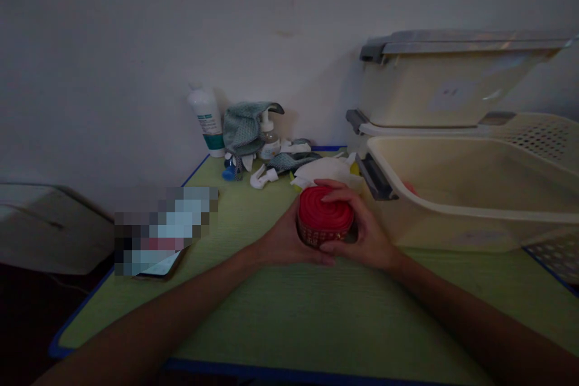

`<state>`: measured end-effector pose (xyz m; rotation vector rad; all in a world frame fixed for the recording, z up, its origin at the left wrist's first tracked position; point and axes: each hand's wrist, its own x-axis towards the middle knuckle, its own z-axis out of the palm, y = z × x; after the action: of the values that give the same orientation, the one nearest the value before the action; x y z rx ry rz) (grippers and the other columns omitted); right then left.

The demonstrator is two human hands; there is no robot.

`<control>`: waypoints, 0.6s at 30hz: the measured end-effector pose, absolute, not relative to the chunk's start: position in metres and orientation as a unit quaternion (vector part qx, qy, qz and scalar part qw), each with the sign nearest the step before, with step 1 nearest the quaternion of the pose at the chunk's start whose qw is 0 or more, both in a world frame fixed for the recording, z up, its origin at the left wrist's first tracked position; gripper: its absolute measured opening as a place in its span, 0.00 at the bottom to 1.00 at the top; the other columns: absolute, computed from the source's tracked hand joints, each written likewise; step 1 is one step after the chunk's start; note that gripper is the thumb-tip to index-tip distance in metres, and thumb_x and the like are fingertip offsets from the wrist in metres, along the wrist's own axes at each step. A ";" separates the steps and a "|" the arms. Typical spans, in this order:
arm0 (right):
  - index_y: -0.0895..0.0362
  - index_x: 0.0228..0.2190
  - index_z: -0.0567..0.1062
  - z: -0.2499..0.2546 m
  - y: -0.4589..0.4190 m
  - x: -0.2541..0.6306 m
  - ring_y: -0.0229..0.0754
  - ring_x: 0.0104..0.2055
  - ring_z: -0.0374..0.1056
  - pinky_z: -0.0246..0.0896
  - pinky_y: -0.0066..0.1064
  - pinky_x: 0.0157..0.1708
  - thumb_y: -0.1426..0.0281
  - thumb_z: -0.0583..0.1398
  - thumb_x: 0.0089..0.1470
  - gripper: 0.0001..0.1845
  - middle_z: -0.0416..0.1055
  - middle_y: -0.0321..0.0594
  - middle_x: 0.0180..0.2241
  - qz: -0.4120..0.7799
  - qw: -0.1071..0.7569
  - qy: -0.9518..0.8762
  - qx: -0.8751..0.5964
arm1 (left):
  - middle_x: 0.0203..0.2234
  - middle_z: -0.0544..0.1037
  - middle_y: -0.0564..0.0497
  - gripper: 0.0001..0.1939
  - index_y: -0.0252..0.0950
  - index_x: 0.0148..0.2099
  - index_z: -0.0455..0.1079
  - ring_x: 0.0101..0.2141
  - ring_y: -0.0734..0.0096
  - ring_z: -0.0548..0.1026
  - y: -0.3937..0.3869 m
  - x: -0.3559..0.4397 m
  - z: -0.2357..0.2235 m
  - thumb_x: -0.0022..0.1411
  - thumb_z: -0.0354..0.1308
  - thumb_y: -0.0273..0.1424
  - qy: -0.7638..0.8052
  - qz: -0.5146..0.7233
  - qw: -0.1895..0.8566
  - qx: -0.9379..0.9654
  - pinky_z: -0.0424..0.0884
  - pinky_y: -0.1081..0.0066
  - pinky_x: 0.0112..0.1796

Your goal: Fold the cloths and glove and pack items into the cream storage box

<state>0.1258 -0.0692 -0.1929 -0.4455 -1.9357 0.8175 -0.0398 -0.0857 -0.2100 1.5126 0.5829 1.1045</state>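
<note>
Between both hands is a tightly wound red roll [325, 210], its spiral end facing up and gold print on its side; it looks like ribbon or fabric. My left hand [284, 238] curves round its left side and under the front. My right hand [368, 229] wraps the right side, with fingers over the top edge and the thumb at the front lower edge. The roll is held over the green table [289, 313], just left of an open cream bin [434, 229]. Whether its base touches the table is hidden.
Behind the roll lie white paper or cloth pieces [321, 170], a grey mesh cloth [244, 126], a pump bottle [270, 142] and a white bottle [208, 123]. A phone-like device [163, 262], partly blurred, lies left. A lidded bin [420, 84] stands back right against the wall.
</note>
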 end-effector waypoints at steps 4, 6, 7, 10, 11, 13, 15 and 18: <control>0.48 0.48 0.62 -0.196 -0.073 0.123 0.50 0.58 0.56 0.56 0.46 0.54 0.59 0.66 0.44 0.30 0.57 0.47 0.56 0.265 0.489 -0.816 -0.154 | 0.55 0.63 0.41 0.53 0.36 0.58 0.52 0.56 0.49 0.62 -0.084 -0.041 -0.212 0.29 0.74 0.33 0.260 0.512 0.494 0.652 0.55 0.51 0.56; 0.48 0.51 0.62 -0.195 -0.073 0.124 0.51 0.59 0.55 0.55 0.47 0.54 0.60 0.64 0.46 0.31 0.56 0.48 0.57 0.207 0.498 -0.828 -0.151 | 0.55 0.64 0.43 0.51 0.38 0.58 0.53 0.55 0.51 0.63 -0.085 -0.040 -0.212 0.31 0.73 0.33 0.252 0.512 0.486 0.662 0.56 0.53 0.56; 0.49 0.52 0.63 -0.193 -0.073 0.126 0.51 0.59 0.55 0.54 0.47 0.55 0.61 0.64 0.47 0.30 0.57 0.48 0.57 0.172 0.494 -0.840 -0.147 | 0.55 0.64 0.44 0.50 0.39 0.57 0.53 0.55 0.52 0.63 -0.086 -0.040 -0.211 0.32 0.73 0.33 0.254 0.503 0.489 0.665 0.56 0.53 0.56; 0.51 0.53 0.64 -0.189 -0.073 0.129 0.51 0.56 0.60 0.54 0.47 0.55 0.66 0.61 0.49 0.29 0.66 0.47 0.52 0.082 0.465 -0.874 -0.117 | 0.56 0.63 0.45 0.46 0.39 0.57 0.53 0.57 0.51 0.61 -0.089 -0.039 -0.207 0.35 0.71 0.31 0.272 0.476 0.507 0.665 0.58 0.57 0.55; 0.51 0.54 0.65 -0.187 -0.072 0.130 0.50 0.55 0.62 0.53 0.47 0.55 0.67 0.61 0.49 0.29 0.69 0.46 0.50 0.065 0.457 -0.880 -0.108 | 0.56 0.63 0.45 0.46 0.39 0.56 0.54 0.57 0.50 0.60 -0.090 -0.039 -0.206 0.35 0.71 0.31 0.277 0.472 0.514 0.661 0.58 0.58 0.55; 0.50 0.53 0.66 -0.185 -0.072 0.130 0.49 0.51 0.66 0.53 0.48 0.55 0.68 0.62 0.48 0.29 0.72 0.44 0.47 0.053 0.453 -0.883 -0.109 | 0.55 0.65 0.45 0.45 0.38 0.55 0.55 0.57 0.49 0.61 -0.091 -0.039 -0.206 0.35 0.71 0.32 0.285 0.472 0.520 0.653 0.59 0.58 0.55; 0.48 0.52 0.67 -0.184 -0.073 0.130 0.48 0.50 0.68 0.53 0.47 0.55 0.69 0.62 0.48 0.28 0.73 0.42 0.46 0.055 0.456 -0.880 -0.121 | 0.53 0.67 0.44 0.44 0.38 0.55 0.56 0.56 0.47 0.62 -0.091 -0.038 -0.207 0.35 0.71 0.32 0.287 0.476 0.519 0.649 0.60 0.57 0.54; 0.48 0.50 0.69 -0.183 -0.074 0.127 0.48 0.48 0.69 0.56 0.45 0.53 0.70 0.62 0.47 0.26 0.74 0.41 0.45 0.055 0.467 -0.873 -0.128 | 0.52 0.68 0.46 0.43 0.38 0.55 0.56 0.56 0.48 0.63 -0.090 -0.038 -0.210 0.37 0.70 0.32 0.284 0.483 0.510 0.652 0.59 0.56 0.54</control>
<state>0.1265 -0.0744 -0.1831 -0.3131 -2.1434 0.1342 -0.0384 -0.0902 -0.2101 1.5704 0.6839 1.1629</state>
